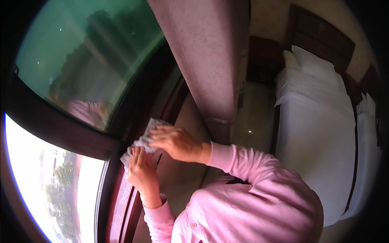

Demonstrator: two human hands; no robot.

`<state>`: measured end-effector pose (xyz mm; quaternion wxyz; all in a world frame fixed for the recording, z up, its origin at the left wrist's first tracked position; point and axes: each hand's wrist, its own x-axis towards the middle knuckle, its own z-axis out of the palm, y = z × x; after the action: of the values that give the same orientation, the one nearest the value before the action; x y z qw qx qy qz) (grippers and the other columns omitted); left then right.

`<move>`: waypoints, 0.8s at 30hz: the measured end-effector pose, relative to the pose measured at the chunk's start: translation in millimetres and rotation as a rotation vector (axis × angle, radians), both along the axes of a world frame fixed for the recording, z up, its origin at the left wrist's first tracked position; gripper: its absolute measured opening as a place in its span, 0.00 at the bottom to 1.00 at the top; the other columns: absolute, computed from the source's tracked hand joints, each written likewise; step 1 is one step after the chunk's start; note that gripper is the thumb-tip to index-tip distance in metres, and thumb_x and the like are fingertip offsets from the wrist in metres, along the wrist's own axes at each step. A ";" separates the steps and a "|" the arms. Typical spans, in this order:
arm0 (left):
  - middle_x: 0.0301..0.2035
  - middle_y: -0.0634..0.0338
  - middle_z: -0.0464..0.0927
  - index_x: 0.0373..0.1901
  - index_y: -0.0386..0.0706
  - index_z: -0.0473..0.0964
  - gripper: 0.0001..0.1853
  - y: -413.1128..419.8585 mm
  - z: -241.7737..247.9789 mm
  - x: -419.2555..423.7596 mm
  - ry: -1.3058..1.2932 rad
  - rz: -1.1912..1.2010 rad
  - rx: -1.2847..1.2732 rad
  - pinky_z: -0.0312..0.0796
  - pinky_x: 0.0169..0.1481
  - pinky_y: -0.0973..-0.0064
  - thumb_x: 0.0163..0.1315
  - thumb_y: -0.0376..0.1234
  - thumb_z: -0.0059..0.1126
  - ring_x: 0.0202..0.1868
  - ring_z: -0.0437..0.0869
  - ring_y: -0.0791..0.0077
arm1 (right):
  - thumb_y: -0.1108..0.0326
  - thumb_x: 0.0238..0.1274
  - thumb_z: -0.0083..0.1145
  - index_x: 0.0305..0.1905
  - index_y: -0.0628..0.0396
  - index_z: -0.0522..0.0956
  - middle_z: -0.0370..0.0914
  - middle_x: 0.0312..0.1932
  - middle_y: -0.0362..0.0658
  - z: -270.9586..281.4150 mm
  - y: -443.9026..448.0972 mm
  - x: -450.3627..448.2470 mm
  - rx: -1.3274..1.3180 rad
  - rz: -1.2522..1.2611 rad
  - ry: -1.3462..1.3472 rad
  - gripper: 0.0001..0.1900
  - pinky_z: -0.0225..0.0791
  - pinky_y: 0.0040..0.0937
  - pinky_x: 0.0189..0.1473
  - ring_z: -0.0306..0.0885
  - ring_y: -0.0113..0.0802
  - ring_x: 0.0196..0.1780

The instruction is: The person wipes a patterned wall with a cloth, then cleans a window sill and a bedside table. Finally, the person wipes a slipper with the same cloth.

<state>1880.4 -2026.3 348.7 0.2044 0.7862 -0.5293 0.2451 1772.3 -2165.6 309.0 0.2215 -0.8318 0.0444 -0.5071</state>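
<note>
A crumpled grey cloth (142,142) lies on the dark red window sill (117,209) beside the window frame. Over its near end, my left hand (141,171) presses with bent fingers. My right hand (174,142) rests on the far end, its fingers stretched across the fabric towards the frame. The two hands are close together but apart, and each covers part of the cloth. Both wrists come out of pink ribbed cuffs.
Left of the hands, a dark window frame (82,144) divides a green-tinted pane (73,60) from a bright opening with trees outside. A pale curtain or wall panel (203,51) hangs ahead. Beds with white linen (316,145) and a dark headboard (322,39) stand at the right.
</note>
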 end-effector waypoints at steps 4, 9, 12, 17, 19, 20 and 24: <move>0.49 0.47 0.82 0.42 0.36 0.84 0.10 18.3 5.2 -0.4 0.097 -0.214 -0.052 0.74 0.60 0.63 0.60 0.29 0.63 0.58 0.81 0.52 | 0.73 0.58 0.58 0.46 0.54 0.84 0.83 0.47 0.51 -18.8 36.5 -21.6 0.289 0.095 0.068 0.12 0.77 0.39 0.51 0.84 0.45 0.50; 0.49 0.49 0.83 0.42 0.36 0.84 0.12 28.7 -0.9 -2.4 0.059 -0.316 -0.102 0.71 0.63 0.61 0.65 0.35 0.59 0.58 0.81 0.52 | 0.68 0.63 0.58 0.47 0.58 0.82 0.83 0.37 0.55 -36.2 59.1 -22.5 0.688 0.238 0.174 0.10 0.75 0.37 0.43 0.85 0.46 0.41; 0.47 0.51 0.84 0.40 0.37 0.84 0.14 39.5 -10.5 -4.8 0.055 -0.388 -0.108 0.70 0.63 0.56 0.64 0.38 0.59 0.55 0.83 0.53 | 0.68 0.63 0.58 0.44 0.59 0.82 0.83 0.33 0.54 -45.8 68.1 -27.6 0.713 0.235 0.213 0.09 0.73 0.35 0.41 0.84 0.39 0.36; 0.41 0.53 0.86 0.38 0.35 0.82 0.06 63.6 -54.9 -12.5 0.662 -0.591 0.047 0.77 0.52 0.65 0.62 0.27 0.61 0.44 0.88 0.58 | 0.69 0.65 0.58 0.45 0.63 0.80 0.79 0.28 0.41 -70.9 96.5 -53.2 0.915 0.343 0.393 0.09 0.70 0.28 0.38 0.71 0.21 0.34; 0.43 0.49 0.85 0.41 0.31 0.81 0.08 70.5 -81.7 -18.2 1.059 -0.645 -0.062 0.76 0.54 0.67 0.64 0.25 0.57 0.46 0.86 0.61 | 0.68 0.65 0.58 0.44 0.63 0.80 0.79 0.29 0.40 -79.7 112.2 -66.3 1.010 0.264 0.486 0.10 0.69 0.27 0.38 0.71 0.21 0.34; 0.46 0.46 0.84 0.44 0.30 0.80 0.09 76.7 -93.2 -21.3 1.264 -0.571 -0.068 0.74 0.57 0.68 0.67 0.26 0.55 0.50 0.84 0.63 | 0.64 0.66 0.60 0.46 0.63 0.80 0.78 0.31 0.38 -82.5 120.7 -67.8 1.091 0.220 0.537 0.12 0.69 0.27 0.37 0.71 0.21 0.33; 0.51 0.47 0.81 0.46 0.31 0.80 0.11 97.4 -126.8 -33.5 1.479 -0.444 -0.063 0.72 0.60 0.68 0.69 0.28 0.53 0.53 0.82 0.62 | 0.60 0.66 0.61 0.55 0.60 0.76 0.78 0.32 0.37 -92.0 145.8 -84.2 1.260 0.292 0.577 0.19 0.70 0.26 0.33 0.73 0.22 0.32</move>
<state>1846.9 -1928.9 221.9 0.5717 0.6145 -0.3930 -0.3757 1688.1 -2019.9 216.9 0.7057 -0.6440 0.2743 -0.1093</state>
